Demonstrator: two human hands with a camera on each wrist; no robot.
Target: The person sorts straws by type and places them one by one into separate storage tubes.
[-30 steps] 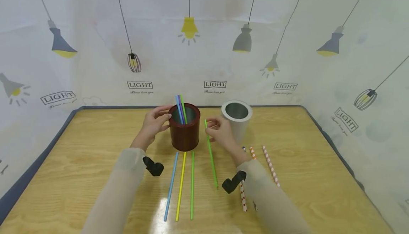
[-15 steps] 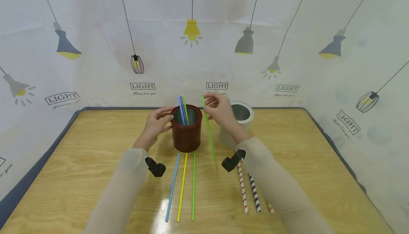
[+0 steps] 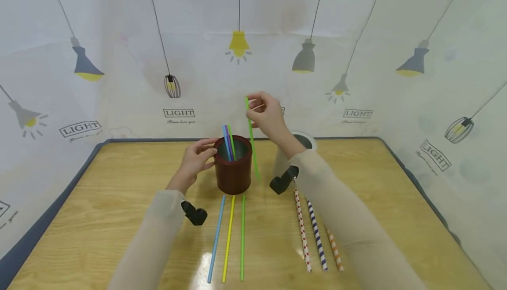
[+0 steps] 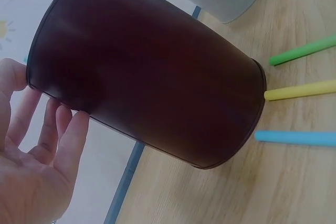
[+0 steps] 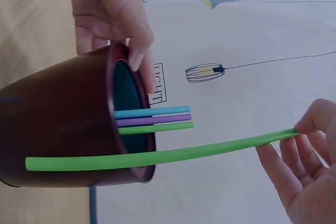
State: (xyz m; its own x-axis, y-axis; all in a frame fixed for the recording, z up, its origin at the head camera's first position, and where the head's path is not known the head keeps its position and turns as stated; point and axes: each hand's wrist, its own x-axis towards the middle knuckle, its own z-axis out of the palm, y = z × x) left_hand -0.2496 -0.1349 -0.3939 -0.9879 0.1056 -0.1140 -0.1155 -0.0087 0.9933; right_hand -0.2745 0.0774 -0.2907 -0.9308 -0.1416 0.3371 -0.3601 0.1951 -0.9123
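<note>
A dark red cylindrical cup (image 3: 233, 175) stands on the table with a blue, a purple and a green straw (image 5: 173, 127) leaning inside it. My left hand (image 3: 194, 162) holds the cup at its left rim, thumb on the edge and fingers along the outside, as the left wrist view shows. Up beside the cup's right side, my right hand (image 3: 267, 116) pinches another green straw (image 5: 157, 157) near its top end. That straw hangs almost upright, its lower end beside the cup wall in the head view.
A blue straw (image 3: 216, 239), a yellow straw (image 3: 228, 239) and a green straw (image 3: 243, 239) lie in front of the cup. A white cup (image 3: 280, 167) stands behind my right forearm. Patterned paper straws (image 3: 302, 233) lie at right, partly under the sleeve. A printed backdrop (image 3: 206, 70) encloses the table.
My right hand has risen from near table height and carried the green straw upward, beside the dark red cup. My left hand stays at the cup rim.
</note>
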